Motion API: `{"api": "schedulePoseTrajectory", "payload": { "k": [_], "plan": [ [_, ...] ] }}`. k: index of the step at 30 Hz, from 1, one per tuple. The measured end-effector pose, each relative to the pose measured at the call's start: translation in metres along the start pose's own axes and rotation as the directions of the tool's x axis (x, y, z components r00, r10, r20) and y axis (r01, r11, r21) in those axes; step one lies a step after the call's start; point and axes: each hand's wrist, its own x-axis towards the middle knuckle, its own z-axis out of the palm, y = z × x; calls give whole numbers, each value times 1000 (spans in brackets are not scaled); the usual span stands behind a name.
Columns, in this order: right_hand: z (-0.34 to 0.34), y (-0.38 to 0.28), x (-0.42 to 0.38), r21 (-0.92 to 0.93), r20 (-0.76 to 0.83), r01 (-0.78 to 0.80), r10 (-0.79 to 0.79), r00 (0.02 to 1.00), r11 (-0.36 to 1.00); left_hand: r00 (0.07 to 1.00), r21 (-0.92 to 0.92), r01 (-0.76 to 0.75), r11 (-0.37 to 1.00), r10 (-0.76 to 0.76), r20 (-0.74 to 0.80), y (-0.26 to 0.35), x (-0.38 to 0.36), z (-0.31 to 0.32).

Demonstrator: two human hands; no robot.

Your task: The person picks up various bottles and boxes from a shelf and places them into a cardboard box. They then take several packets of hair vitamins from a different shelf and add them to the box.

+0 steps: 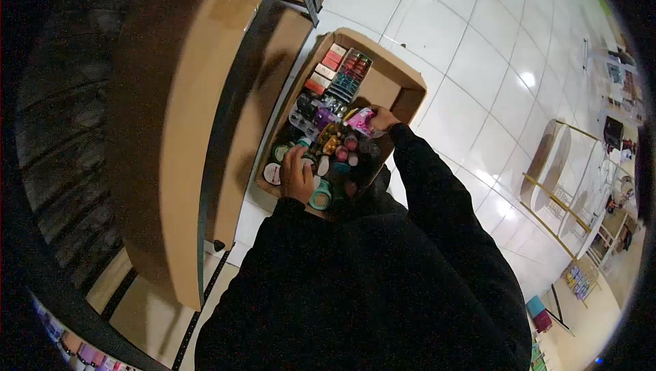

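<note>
A cardboard box (393, 63) on the floor holds many small cosmetic-looking items. Inside its right part my right hand (384, 119) is closed on a shiny pink packet (360, 121). My left hand (296, 176) is at the near left of the box, its fingers stretched out over round containers; it does not appear to grip any. A white round lid (272, 173) lies left of that hand, and a teal round container (320, 197) sits just right of its wrist. Small pink-topped pots (347, 149) stand between the hands. A clear-topped palette (353, 70) and several small red-and-white boxes (324, 70) fill the far left.
Brown shelving (184, 132) with a dark metal frame rises close along the left of the box. White glossy floor tiles (444, 36) extend to the right. Farther right stands a white rack with gold-coloured rails (557, 197). My black sleeves reach over the box's near edge.
</note>
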Motion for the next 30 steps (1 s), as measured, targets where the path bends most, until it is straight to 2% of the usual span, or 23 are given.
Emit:
{"api": "schedulePoseTrajectory", "payload": {
  "k": [3, 6, 8, 11, 14, 15, 18, 19, 22, 23, 26, 27, 30],
  "plan": [
    [16, 2, 21, 142, -28, 42, -39, 999, 989, 1000, 2, 15, 1000, -15, 26, -13, -4, 11],
    [27, -2, 35, 256, -250, 103, -37, 968, 961, 1000, -71, 20, 997, -21, -18, -23, -7, 21],
    [16, -32, 33, 197, -182, 100, -64, 981, 975, 999, -96, 25, 995, -28, -32, -39, -11, 30],
    [20, -35, 62, 202, -117, 70, -47, 992, 977, 999, -83, 28, 996, -31, -35, -43, -8, 29],
    [41, -22, 100, 249, -124, 102, -73, 990, 963, 999, -51, 42, 998, -44, -26, -40, -5, 25],
    [42, -28, 101, 226, -76, 129, -114, 991, 966, 998, -40, 49, 998, -50, -23, -41, -5, 25],
    [48, -49, 105, 188, -71, 125, -114, 991, 974, 996, -40, 85, 996, -86, -38, -45, -6, 29],
    [49, -55, 106, 237, -33, 112, -107, 994, 965, 996, -24, 85, 996, -86, -37, -47, -6, 28],
    [42, -82, 94, 305, -72, 99, -81, 994, 947, 996, 1, 91, 996, -91, -26, -52, -6, 26],
    [39, -94, 86, 391, -127, 72, -24, 992, 918, 995, -4, 97, 995, -97, -18, -53, -5, 24],
    [49, -87, 109, 437, -92, 96, -63, 994, 894, 994, -15, 101, 995, -101, -27, -57, -4, 23],
    [47, -93, 101, 350, -46, 55, -42, 998, 935, 995, -21, 98, 995, -98, -34, -57, -3, 24],
    [63, -98, 101, 355, 54, 56, -80, 995, 933, 992, 9, 125, 992, -124, -27, -56, 0, 25]
  ]
}}
